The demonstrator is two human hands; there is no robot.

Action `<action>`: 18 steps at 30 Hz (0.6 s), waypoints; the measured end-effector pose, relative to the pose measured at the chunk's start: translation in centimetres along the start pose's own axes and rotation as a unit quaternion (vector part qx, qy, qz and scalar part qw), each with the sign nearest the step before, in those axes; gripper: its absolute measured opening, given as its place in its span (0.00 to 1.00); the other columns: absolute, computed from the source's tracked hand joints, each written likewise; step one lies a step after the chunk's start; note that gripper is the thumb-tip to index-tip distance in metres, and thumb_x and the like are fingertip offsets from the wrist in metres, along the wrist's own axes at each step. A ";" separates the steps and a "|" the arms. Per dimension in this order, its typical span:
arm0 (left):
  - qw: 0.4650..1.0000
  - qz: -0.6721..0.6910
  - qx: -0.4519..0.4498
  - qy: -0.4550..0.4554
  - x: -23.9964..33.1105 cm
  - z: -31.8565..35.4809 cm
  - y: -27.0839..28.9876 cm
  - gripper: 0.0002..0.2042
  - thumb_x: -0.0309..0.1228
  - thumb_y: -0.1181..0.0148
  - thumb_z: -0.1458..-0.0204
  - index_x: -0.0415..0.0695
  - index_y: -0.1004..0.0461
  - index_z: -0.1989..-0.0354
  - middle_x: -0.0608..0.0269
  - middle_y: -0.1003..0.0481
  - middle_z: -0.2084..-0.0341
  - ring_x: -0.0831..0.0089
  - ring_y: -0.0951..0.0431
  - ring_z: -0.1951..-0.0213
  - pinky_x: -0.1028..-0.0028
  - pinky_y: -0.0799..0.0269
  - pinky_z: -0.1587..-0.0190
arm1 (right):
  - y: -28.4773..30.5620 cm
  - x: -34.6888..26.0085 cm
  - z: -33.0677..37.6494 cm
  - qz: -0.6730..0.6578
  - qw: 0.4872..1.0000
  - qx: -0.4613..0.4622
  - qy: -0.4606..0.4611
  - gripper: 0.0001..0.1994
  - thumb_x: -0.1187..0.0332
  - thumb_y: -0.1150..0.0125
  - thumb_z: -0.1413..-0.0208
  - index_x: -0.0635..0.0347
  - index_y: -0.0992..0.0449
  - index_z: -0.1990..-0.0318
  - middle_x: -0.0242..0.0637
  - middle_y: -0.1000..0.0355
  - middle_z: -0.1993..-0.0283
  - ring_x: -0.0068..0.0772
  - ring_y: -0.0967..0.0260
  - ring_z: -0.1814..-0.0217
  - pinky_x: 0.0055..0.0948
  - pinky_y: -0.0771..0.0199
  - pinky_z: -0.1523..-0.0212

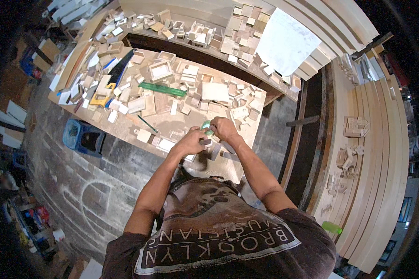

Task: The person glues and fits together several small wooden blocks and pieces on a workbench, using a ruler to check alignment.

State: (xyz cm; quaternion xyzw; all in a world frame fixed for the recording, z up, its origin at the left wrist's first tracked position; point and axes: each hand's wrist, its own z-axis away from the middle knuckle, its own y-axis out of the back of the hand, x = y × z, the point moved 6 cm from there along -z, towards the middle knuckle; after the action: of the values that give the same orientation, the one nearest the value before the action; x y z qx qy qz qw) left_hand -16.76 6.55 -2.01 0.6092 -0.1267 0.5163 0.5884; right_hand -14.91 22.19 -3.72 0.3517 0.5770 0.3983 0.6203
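Both of my hands are close together over the near right part of the wooden workbench (172, 124). My left hand (188, 142) is closed, and a small dark wooden piece (205, 142) shows at its fingertips. To its right, my right hand (225, 129) is curled shut, and its fingers hide most of what they grip. Between the two hands shows a small round green thing (206, 125), partly covered by fingers; its kind is unclear. Small wooden pieces lie on the bench beneath and beside my hands.
A green ruler-like strip (163, 89), a handsaw (102, 94) with a yellow grip and many small wooden blocks and boxes crowd the bench. A blue plastic stool (83, 137) stands at the left. Long boards (372, 162) are stacked at the right, with a green bottle (331, 227) on them.
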 end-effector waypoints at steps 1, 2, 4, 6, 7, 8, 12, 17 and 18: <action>1.000 0.001 -0.001 0.001 0.2 0.0 0.0 0.17 0.30 0.32 0.58 0.43 0.18 0.56 0.43 0.32 0.35 0.39 0.38 0.33 0.57 0.41 0.30 | -0.2 0.3 0.0 -0.001 1.000 -0.008 -0.004 0.09 0.65 0.38 0.44 0.58 0.17 0.61 0.46 0.22 0.60 0.53 0.23 0.55 0.48 0.23 0.53; 1.000 0.004 -0.002 0.005 0.3 0.0 0.0 0.17 0.30 0.31 0.58 0.44 0.18 0.56 0.44 0.32 0.34 0.39 0.38 0.33 0.57 0.41 0.30 | -0.3 0.6 0.1 -0.002 1.000 -0.017 -0.009 0.09 0.65 0.37 0.45 0.57 0.17 0.60 0.45 0.22 0.59 0.52 0.23 0.54 0.47 0.23 0.53; 1.000 0.009 -0.004 0.015 0.3 0.0 0.0 0.17 0.30 0.31 0.57 0.44 0.18 0.55 0.48 0.33 0.33 0.39 0.39 0.33 0.57 0.41 0.30 | 0.0 0.7 0.3 -0.010 1.000 -0.015 -0.010 0.09 0.66 0.37 0.46 0.56 0.17 0.60 0.45 0.21 0.58 0.52 0.23 0.53 0.47 0.22 0.52; 1.000 0.008 -0.007 0.016 0.3 0.0 0.0 0.18 0.31 0.31 0.57 0.44 0.18 0.55 0.49 0.34 0.33 0.39 0.39 0.33 0.56 0.41 0.30 | 1.0 0.4 0.7 -0.021 1.000 0.004 -0.005 0.09 0.66 0.37 0.45 0.57 0.17 0.60 0.45 0.21 0.58 0.52 0.23 0.54 0.47 0.22 0.52; 1.000 0.008 -0.008 0.018 0.3 0.0 0.0 0.18 0.31 0.30 0.57 0.45 0.18 0.55 0.50 0.34 0.32 0.39 0.39 0.33 0.56 0.41 0.30 | 1.8 0.2 1.0 -0.037 0.999 0.025 -0.010 0.09 0.66 0.37 0.45 0.58 0.17 0.60 0.46 0.21 0.58 0.53 0.23 0.55 0.47 0.22 0.53; 1.000 0.005 -0.005 0.014 0.5 0.0 0.0 0.18 0.31 0.30 0.57 0.45 0.18 0.55 0.51 0.34 0.32 0.39 0.39 0.33 0.57 0.41 0.30 | 2.7 0.1 1.4 -0.052 0.997 0.047 -0.016 0.10 0.66 0.36 0.45 0.58 0.17 0.59 0.46 0.21 0.59 0.54 0.23 0.56 0.47 0.22 0.53; 0.999 0.000 0.038 -0.016 1.5 0.6 0.0 0.19 0.31 0.28 0.56 0.46 0.18 0.53 0.51 0.32 0.34 0.45 0.38 0.32 0.58 0.40 0.31 | 7.0 0.1 4.3 -0.129 0.981 0.143 -0.038 0.10 0.67 0.36 0.44 0.63 0.18 0.59 0.47 0.20 0.65 0.49 0.21 0.63 0.42 0.22 0.58; 0.985 0.084 0.144 -0.048 2.9 1.6 0.1 0.19 0.30 0.26 0.54 0.42 0.19 0.53 0.54 0.25 0.43 0.56 0.28 0.39 0.63 0.35 0.34 | 9.9 1.5 10.8 -0.358 0.899 0.207 -0.147 0.09 0.69 0.36 0.40 0.66 0.20 0.58 0.35 0.24 0.73 0.22 0.32 0.71 0.26 0.29 0.67; 0.982 0.099 0.158 -0.042 3.4 2.2 -0.1 0.19 0.30 0.26 0.54 0.42 0.19 0.53 0.54 0.24 0.44 0.58 0.27 0.40 0.64 0.34 0.35 | 10.1 1.2 12.4 -0.400 0.878 0.201 -0.171 0.09 0.70 0.36 0.40 0.66 0.20 0.57 0.33 0.25 0.73 0.20 0.32 0.71 0.24 0.29 0.67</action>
State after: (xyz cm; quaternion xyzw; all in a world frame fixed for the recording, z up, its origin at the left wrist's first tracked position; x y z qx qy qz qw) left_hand -14.19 6.28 1.05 0.6998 -0.1283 0.5595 0.4251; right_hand -3.44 28.00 5.88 0.2707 0.6212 -0.0745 0.7316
